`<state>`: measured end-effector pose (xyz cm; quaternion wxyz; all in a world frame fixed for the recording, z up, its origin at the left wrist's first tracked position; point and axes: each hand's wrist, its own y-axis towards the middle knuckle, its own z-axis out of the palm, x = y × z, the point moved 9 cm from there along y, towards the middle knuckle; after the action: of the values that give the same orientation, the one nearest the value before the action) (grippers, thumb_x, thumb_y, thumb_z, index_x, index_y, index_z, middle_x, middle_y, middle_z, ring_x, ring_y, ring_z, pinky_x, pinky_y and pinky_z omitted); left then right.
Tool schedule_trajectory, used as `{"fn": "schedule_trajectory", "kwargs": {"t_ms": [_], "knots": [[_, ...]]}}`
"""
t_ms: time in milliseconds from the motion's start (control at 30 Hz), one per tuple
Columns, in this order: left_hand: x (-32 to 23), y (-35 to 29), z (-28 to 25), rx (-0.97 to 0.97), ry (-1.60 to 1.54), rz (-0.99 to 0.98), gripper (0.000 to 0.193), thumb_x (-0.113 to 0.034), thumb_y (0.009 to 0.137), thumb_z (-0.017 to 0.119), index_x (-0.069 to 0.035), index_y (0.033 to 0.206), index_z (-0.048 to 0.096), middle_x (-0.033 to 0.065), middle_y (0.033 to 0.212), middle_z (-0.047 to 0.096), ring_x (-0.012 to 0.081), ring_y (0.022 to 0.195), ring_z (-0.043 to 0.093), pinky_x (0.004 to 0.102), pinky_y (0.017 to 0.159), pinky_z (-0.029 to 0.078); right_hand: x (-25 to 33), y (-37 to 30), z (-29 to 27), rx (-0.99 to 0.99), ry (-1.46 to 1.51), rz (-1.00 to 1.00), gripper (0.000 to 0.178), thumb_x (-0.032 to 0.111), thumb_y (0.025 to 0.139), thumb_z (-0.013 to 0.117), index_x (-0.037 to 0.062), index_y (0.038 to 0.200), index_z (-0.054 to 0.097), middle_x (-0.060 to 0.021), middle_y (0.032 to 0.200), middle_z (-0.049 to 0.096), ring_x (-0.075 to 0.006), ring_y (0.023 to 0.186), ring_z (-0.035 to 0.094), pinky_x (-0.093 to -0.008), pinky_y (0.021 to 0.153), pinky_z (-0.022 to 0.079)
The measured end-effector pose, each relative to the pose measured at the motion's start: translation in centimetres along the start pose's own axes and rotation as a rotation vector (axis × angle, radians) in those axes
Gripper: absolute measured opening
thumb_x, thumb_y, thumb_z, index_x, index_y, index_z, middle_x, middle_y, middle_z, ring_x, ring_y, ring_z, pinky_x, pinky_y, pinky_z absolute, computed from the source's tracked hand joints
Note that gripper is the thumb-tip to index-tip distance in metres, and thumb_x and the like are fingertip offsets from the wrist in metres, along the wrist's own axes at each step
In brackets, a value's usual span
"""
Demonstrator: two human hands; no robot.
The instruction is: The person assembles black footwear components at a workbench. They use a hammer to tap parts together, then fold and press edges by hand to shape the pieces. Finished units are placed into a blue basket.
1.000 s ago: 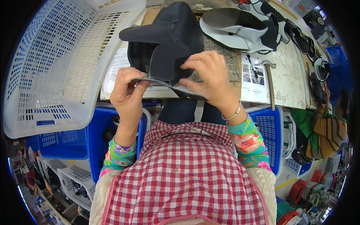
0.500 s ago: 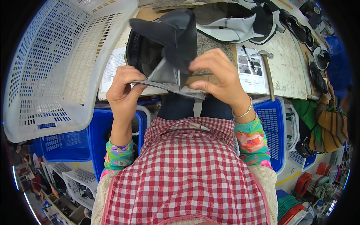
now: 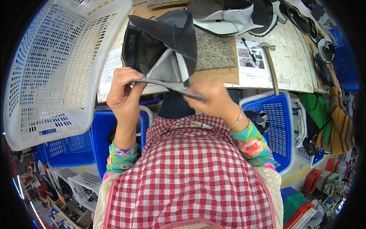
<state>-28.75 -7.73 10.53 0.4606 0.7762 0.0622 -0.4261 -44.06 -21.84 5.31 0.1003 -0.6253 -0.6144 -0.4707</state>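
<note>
A black leather shoe upper with grey lining [image 3: 162, 36] stands at the near edge of the workbench, its loose flaps spread apart. My left hand [image 3: 125, 89] pinches the left end of its near edge between thumb and fingers. At the other end of that edge, my right hand [image 3: 212, 98] is closed on the dark strip, slightly smeared by motion. The edge stretches between both hands and slopes down to the right. My right fingertips are partly hidden.
A white perforated basket [image 3: 68, 72] stands at the left. On the bench [image 3: 295, 70] lie a hammer [image 3: 270, 66], a pen [image 3: 249, 51], printed sheets and a stone slab [image 3: 215, 51]. Black-and-white shoes [image 3: 225, 19] line the back. Blue crates [image 3: 272, 126] sit below. At the far right is another person [image 3: 339, 122].
My right hand has come down and closed on the right end of the upper's edge; before, its fingers were apart. The left hand keeps its pinch. The view has shifted slightly.
</note>
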Motion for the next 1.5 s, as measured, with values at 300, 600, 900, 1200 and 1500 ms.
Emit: {"fn": "schedule_trajectory", "kwargs": {"t_ms": [300, 600, 900, 1200, 1500], "knots": [[-1.1, 1.3, 0.7, 0.182, 0.082, 0.075, 0.028, 0.014, 0.073, 0.077, 0.0, 0.095, 0.068, 0.0083, 0.093, 0.065, 0.0227, 0.092, 0.058, 0.0334, 0.082, 0.047, -3.3, -0.1, -0.4, -0.057, 0.21, 0.191, 0.019, 0.009, 0.095, 0.058, 0.0018, 0.106, 0.072, -0.01, 0.085, 0.074, -0.0249, 0.078, 0.072, -0.0341, 0.077, 0.057], [0.4, 0.9, 0.3, 0.164, 0.186, -0.065, 0.027, 0.016, 0.072, 0.074, 0.001, 0.094, 0.067, 0.0098, 0.093, 0.066, 0.0247, 0.091, 0.062, 0.0339, 0.083, 0.049, -6.6, -1.9, 0.3, -0.141, 0.725, 0.49, 0.032, 0.021, 0.104, 0.055, 0.0031, 0.129, 0.067, -0.0059, 0.114, 0.073, -0.0127, 0.1, 0.066, -0.0287, 0.091, 0.052], [0.0, 1.8, 2.7, 0.325, 0.231, 0.006, 0.013, 0.009, 0.088, 0.067, 0.002, 0.098, 0.064, 0.0095, 0.097, 0.058, 0.0221, 0.093, 0.058, 0.0297, 0.078, 0.048, -0.4, 1.2, -0.4, 0.122, 0.201, 0.111, 0.042, 0.049, 0.1, 0.063, 0.0073, 0.105, 0.068, -0.0108, 0.092, 0.073, -0.0299, 0.086, 0.072, -0.0416, 0.07, 0.054], [0.3, 0.7, 3.3, 0.328, 0.247, -0.007, 0.008, 0.007, 0.089, 0.066, 0.002, 0.095, 0.062, 0.0085, 0.091, 0.057, 0.0229, 0.087, 0.056, 0.0308, 0.081, 0.045, -0.4, 1.0, 1.9, 0.027, 0.362, -0.05, 0.052, 0.047, 0.104, 0.06, 0.0041, 0.075, 0.054, -0.0085, 0.068, 0.056, -0.0256, 0.06, 0.06, -0.0432, 0.059, 0.047], [5.2, 4.0, -2.0, 0.077, 0.047, -0.265, 0.017, -0.004, 0.098, 0.067, -0.002, 0.115, 0.069, 0.0003, 0.1, 0.068, 0.0077, 0.087, 0.058, 0.0236, 0.074, 0.044, -6.0, -4.0, -9.4, -0.431, 1.706, -0.204, 0.016, 0.03, 0.108, 0.058, 0.0155, 0.102, 0.056, -0.0003, 0.083, 0.059, -0.0078, 0.071, 0.055, -0.0196, 0.06, 0.043]]}}
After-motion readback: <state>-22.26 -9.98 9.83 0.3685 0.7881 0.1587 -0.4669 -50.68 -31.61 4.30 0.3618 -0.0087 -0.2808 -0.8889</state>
